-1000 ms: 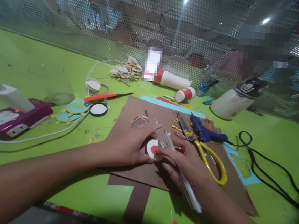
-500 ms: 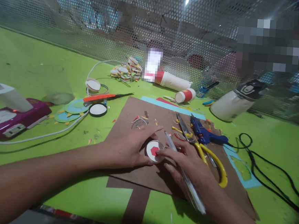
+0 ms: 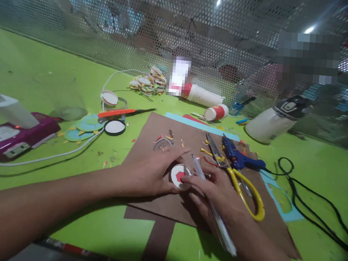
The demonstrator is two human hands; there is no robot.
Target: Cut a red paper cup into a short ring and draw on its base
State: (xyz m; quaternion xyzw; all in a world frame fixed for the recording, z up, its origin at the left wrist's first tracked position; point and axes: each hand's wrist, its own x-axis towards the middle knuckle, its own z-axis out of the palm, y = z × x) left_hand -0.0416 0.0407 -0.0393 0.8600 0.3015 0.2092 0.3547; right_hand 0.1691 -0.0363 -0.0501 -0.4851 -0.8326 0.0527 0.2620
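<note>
A small white paper disc with a red shape (image 3: 179, 174) lies on a brown paper sheet (image 3: 176, 134). My left hand (image 3: 149, 171) grips the disc's left edge with thumb and fingers. My right hand (image 3: 217, 190) presses a fingertip on the red shape from the right. A thin clear stick (image 3: 213, 208) is held across that hand's fingers, pointing away from me. Yellow-handled scissors (image 3: 239, 182) lie just right of my right hand, beside a blue glue gun (image 3: 238, 157).
On the green table: a purple power strip (image 3: 13, 136) with a white cable at left, blue paper rings (image 3: 84, 127), an orange-handled knife (image 3: 124, 112), a pile of discs (image 3: 147, 84), paper cups (image 3: 208, 101), a white bottle (image 3: 275, 118), a black cord (image 3: 310, 197). A perforated screen stands behind.
Both hands stay on the disc; the right fingertip has shifted slightly over the red shape. The view has tilted a little.
</note>
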